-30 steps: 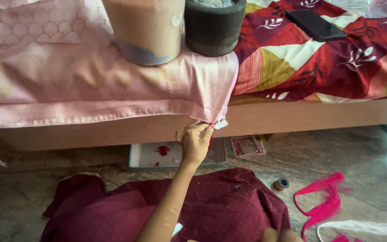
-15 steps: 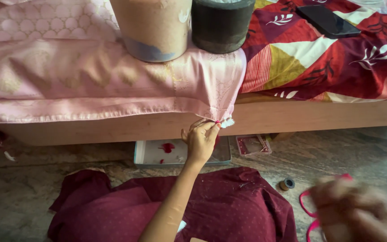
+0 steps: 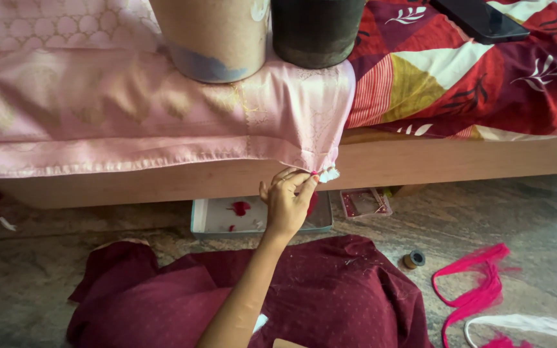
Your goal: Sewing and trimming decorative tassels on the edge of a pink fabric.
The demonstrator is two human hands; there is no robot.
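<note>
Here, left hand [image 3: 286, 205] pinching tasselled corner of silky pink cloth [image 3: 162, 122], rt hand unseen

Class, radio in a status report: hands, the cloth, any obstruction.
Left hand pinching pink cloth corner by tassel. Right hand out of view. Two containers weigh the cloth; nothing blocking.

Left hand [image 3: 288, 205] raised, fingertips pinching corner of pale pink woven cloth [image 3: 162, 122] at its small white tassel [image 3: 328, 174], cloth draped over wooden bed edge [image 3: 452, 164], shallow grey tray [image 3: 227, 219] beneath, maroon dotted fabric [image 3: 330, 296] on stone floor, pink thread bundle [image 3: 478, 290] well apart.
</note>
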